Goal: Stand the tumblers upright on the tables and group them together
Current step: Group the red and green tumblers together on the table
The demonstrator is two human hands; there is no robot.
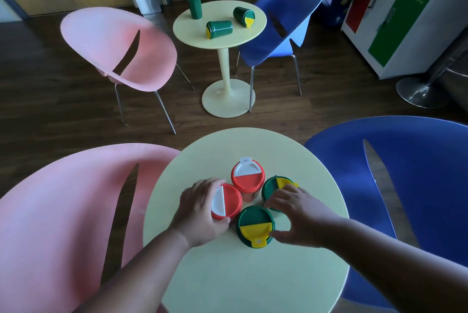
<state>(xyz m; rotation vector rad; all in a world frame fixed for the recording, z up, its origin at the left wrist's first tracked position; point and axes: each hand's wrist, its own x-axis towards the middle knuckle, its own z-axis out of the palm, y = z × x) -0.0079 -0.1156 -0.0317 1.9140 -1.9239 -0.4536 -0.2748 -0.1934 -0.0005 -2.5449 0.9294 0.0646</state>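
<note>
Near table (291, 269): 4 tumblers upright, clustered. Left hand (200, 214) grips left red tumbler (228, 201); right hand (296, 214) fingers spread, relaxed, between near green tumbler (254, 224) & right green one (271, 187). Far table (202, 39): 2 green tumblers (219, 29) lying sideways, well apart from both hands.

A single wide-angle view from the person's head looks forward and steeply down. It sits close above the near round pale-yellow table (248, 274), whose top fills the lower middle, with both forearms entering from the bottom edge. Farther ahead, higher up, it takes in a second round pale-yellow pedestal table (222, 39) across dark wood flooring (50, 100). Straight lines bow near the edges.
</note>
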